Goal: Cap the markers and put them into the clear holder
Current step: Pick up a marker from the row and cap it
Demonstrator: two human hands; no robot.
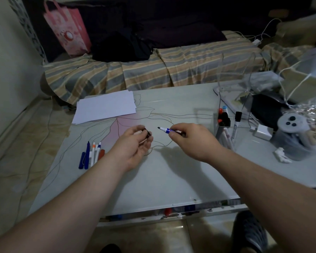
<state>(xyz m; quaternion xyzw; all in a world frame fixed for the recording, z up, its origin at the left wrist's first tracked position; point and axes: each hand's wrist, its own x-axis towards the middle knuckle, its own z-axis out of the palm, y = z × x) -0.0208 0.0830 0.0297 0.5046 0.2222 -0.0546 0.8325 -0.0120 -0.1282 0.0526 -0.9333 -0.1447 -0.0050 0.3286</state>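
At 9 o'clock on the table (171, 179), a cluster of loose markers (92, 155) lies waiting, some tips bare. Just right of them, the left hand (135, 145) pinches a dark cap (147, 134), its open end apparently turned toward 3 o'clock to receive the nib. The right hand (192, 139) grips a blue marker (165, 130), tip aimed at 9 o'clock toward the cap, not yet touching. At 2 o'clock stands the clear holder (232, 115), already holding several markers.

Beyond your table (171, 179) you have a stack of white paper (106, 106) at its far left, a striped cover (171, 66) on the bed behind, a pink bag (67, 28) far left — and a white charger (263, 131) at right.
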